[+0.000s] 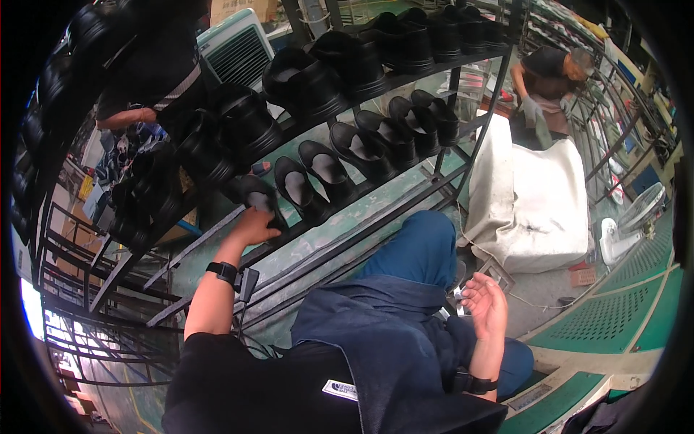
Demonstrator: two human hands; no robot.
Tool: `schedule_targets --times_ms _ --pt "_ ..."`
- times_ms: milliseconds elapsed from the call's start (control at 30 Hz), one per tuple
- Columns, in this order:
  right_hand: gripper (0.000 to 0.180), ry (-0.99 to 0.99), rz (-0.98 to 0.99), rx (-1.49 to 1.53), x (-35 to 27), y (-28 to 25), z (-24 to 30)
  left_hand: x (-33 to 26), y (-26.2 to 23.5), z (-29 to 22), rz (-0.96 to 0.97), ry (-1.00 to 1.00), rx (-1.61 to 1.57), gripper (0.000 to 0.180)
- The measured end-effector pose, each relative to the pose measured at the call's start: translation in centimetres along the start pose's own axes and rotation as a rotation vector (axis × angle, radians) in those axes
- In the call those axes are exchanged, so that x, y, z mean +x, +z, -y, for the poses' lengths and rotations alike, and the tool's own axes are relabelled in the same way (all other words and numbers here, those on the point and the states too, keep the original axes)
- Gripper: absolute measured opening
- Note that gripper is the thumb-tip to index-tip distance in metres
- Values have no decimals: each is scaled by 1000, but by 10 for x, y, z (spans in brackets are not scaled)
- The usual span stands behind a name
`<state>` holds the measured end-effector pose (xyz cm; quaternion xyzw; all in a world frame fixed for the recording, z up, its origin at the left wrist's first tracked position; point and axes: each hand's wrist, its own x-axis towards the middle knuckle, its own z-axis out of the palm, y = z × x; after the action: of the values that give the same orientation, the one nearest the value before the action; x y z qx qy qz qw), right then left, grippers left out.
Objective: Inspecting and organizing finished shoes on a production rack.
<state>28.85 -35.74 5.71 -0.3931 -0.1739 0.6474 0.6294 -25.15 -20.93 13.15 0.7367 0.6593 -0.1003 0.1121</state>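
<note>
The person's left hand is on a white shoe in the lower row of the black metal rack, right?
Not quite: the person's left hand is on a black shoe with grey lining, not a white one, as the head view shows. The lower row of the black metal rack is right.

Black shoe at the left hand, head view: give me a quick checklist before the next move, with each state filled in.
1. Left hand at the nearest black shoe of the lower row: ok, fingers at its opening.
2. Grip firm: cannot tell, the shoe's dark interior hides the fingertips.
3. Sole flat on the lower shelf: cannot tell, hand and shadow cover it.
4. Neighbouring shoe upright: ok.
5. Right hand on the shoe too: not ok, raised well apart, fingers loosely curled.
6. Co-worker's gloved hand clear: ok, beyond the white cover.
</note>
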Motion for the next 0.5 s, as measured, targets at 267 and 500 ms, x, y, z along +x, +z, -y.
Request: schedule_targets --times_ms 267,500 --pt "33 82 -12 16 1 -4 -14 12 36 42 -63 227 -116 55" --pt "34 66 -45 -24 4 16 0 -7 -32 -29 -192 -108 198 48"
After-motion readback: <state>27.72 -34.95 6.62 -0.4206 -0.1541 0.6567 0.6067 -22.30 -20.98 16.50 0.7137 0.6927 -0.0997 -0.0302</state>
